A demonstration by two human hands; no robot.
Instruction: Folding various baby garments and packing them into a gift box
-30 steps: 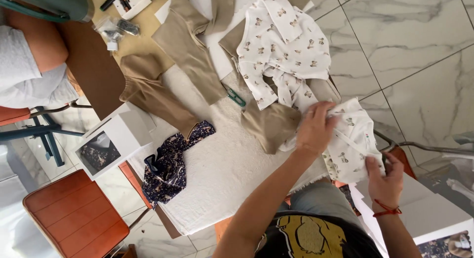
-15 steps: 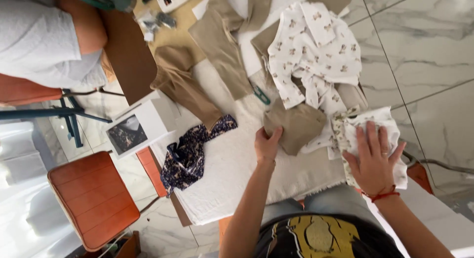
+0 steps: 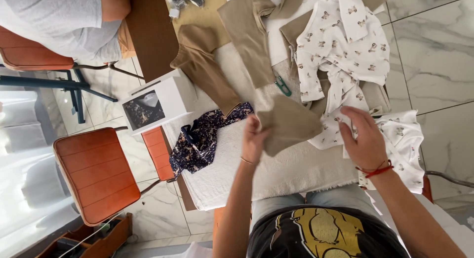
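Left hand (image 3: 255, 139): fingers pinched shut on one edge of the tan cloth piece (image 3: 291, 124), lifting it a little above the table.
Right hand (image 3: 364, 139): fingers spread and loosely bent, holding nothing, with the fingertips on the white printed baby clothes (image 3: 340, 46).
Tan cloth piece: soft, plain and thick, with a bent corner, held over the white towel (image 3: 291, 171) near the middle of the table.
White towel: fluffy and bumpy (like a bath towel), spread flat under everything.
Dark flowery cloth (image 3: 200, 142): thin and crumpled in a heap on the towel's left side.
More tan pieces (image 3: 247, 36): long, flat strips lying higher up.
White box (image 3: 158, 102): square, with a dark picture on top; I cannot tell what is inside.
Orange chair (image 3: 96, 174): smooth, shiny seat.
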